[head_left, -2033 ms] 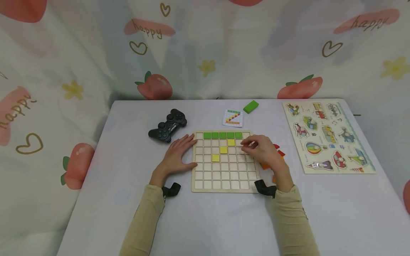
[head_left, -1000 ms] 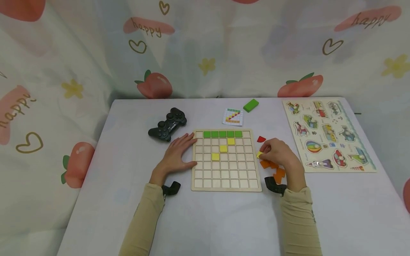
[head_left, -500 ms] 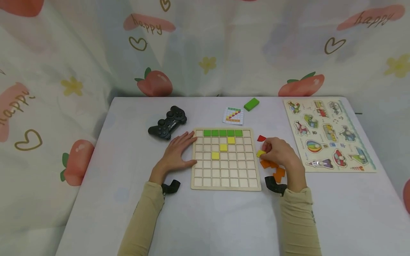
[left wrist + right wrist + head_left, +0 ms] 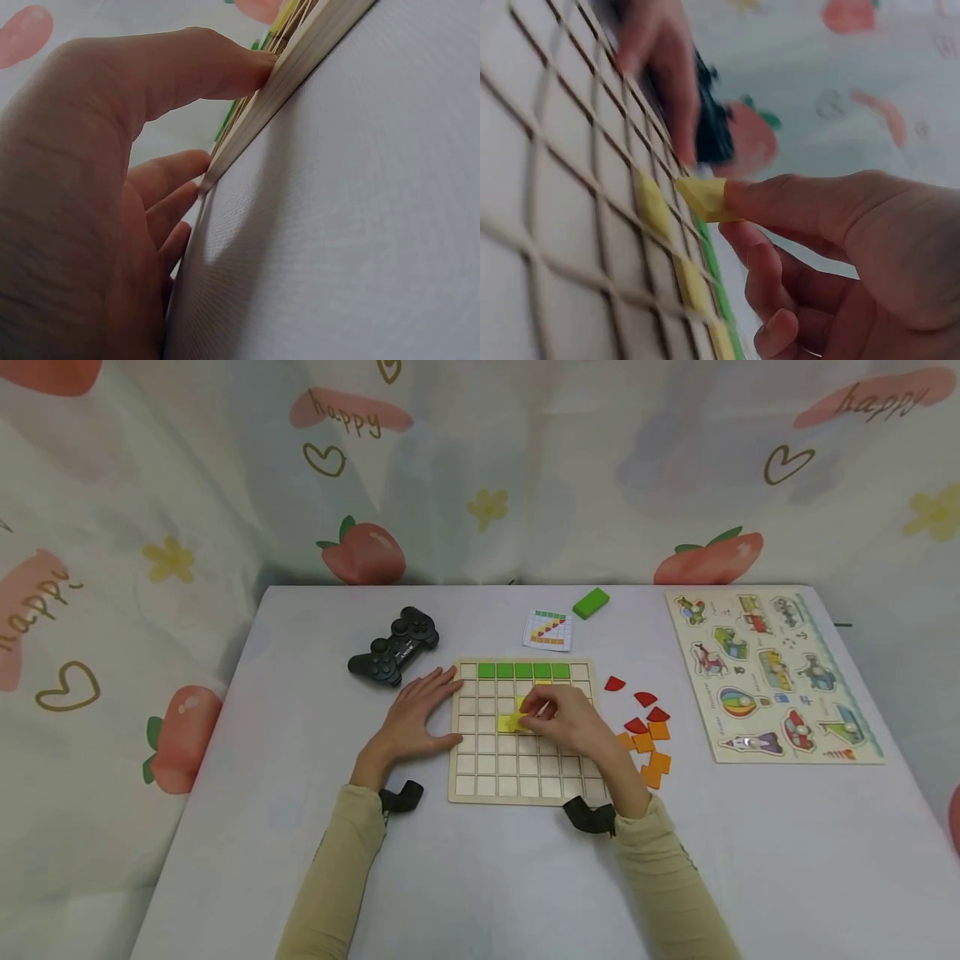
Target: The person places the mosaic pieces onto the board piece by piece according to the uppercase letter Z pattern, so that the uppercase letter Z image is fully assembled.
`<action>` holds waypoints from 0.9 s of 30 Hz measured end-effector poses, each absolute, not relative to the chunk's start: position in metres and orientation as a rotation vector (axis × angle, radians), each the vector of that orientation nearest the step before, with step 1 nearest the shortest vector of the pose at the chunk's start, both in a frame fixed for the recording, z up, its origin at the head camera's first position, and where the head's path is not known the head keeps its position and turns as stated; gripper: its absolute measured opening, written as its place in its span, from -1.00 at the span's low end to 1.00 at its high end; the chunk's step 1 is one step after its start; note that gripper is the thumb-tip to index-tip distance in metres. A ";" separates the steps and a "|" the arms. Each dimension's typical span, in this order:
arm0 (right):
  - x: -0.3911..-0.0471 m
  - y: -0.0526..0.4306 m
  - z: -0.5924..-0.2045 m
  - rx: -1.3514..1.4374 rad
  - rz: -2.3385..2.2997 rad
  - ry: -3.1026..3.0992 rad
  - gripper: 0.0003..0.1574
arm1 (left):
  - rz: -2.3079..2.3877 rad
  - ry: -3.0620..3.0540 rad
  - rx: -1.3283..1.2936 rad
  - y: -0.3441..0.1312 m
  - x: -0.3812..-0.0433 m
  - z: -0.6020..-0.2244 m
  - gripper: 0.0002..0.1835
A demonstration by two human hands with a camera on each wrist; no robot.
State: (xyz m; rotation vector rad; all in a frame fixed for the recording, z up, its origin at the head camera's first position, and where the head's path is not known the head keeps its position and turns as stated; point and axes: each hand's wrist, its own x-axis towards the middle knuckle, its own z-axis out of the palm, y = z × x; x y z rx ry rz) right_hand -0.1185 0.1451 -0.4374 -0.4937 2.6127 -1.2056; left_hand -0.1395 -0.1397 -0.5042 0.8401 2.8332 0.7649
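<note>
My right hand (image 4: 564, 718) is over the middle of the square wooden grid board (image 4: 452, 781). Thumb and forefinger pinch a small yellow tile (image 4: 703, 199), tilted and just off the board in the right wrist view. Close to it, a diagonal of yellow tiles (image 4: 654, 206) lies in the cells, partly behind the hand in the head view. Green tiles (image 4: 522, 671) fill much of the far row. With thumb and fingertips, my left hand (image 4: 408, 722) touches the board's left edge, its fingers extended. The left wrist view shows the thumb against the wooden side.
Red quarter-round pieces (image 4: 615, 683) and orange square tiles (image 4: 643, 742) lie loose right of the board. Behind it are a pattern card (image 4: 548, 631) and a green block (image 4: 592, 602). A black game controller (image 4: 393, 647) sits back left, a picture puzzle board (image 4: 750, 700) far right.
From the board's right edge, my right hand went to the loose pieces, pinched a yellow tile there and carried it left over the board. The left hand stayed put.
</note>
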 end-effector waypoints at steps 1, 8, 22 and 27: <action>-0.116 0.136 -0.439 -0.531 -1.200 2.596 -0.91 | 0.768 2.830 0.840 -0.140 -0.140 -0.504 -0.05; -0.103 0.098 -0.452 -0.588 -1.057 2.629 -0.93 | 0.770 2.831 0.847 -0.139 -0.140 -0.504 -0.05; -0.120 0.124 -0.447 -0.482 -1.039 2.771 -0.80 | 0.779 2.827 0.839 -0.140 -0.140 -0.505 -0.04; -0.139 0.183 -0.435 -0.067 -1.012 3.006 -0.64 | 0.744 2.835 0.843 -0.141 -0.141 -0.505 -0.03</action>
